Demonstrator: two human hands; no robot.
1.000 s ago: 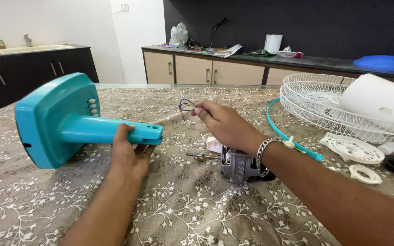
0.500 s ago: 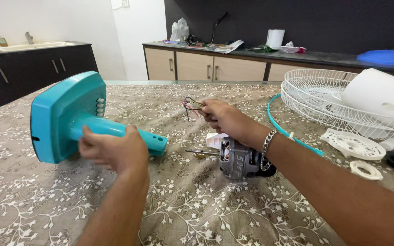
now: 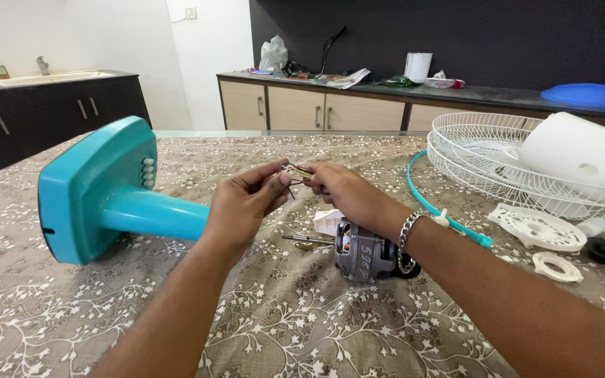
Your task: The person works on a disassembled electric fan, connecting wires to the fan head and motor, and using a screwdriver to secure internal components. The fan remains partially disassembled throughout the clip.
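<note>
In the head view, both hands meet in the middle of the frame, a little above the table. The left hand [image 3: 246, 203] pinches one end of a small bunch of thin wires [image 3: 297, 171] between thumb and fingers. The right hand [image 3: 341, 189] (it has a shiny chain bracelet on the wrist) pinches the other end, so both hands are grasping the wires and they are held up in the air between them.

Just below the hands, on the flowery tablecloth [image 3: 106, 315], lies the grey fan motor [image 3: 364, 256] with its thin metal shaft sticking out to the left. The wires seem to lead down to it, but that part is hidden by the right hand.

On the left of the frame the blue fan stand [image 3: 99, 196] lies on its side. On the right sit the white wire fan guards [image 3: 484, 161], a white cover [image 3: 582, 150], a blue ring [image 3: 442, 210] and some small white and black plastic parts [image 3: 537, 227].

The fan looks all taken apart already. The motor is out and the wires are in hand; the motor is not on the stand, and the guards are still off.
</note>
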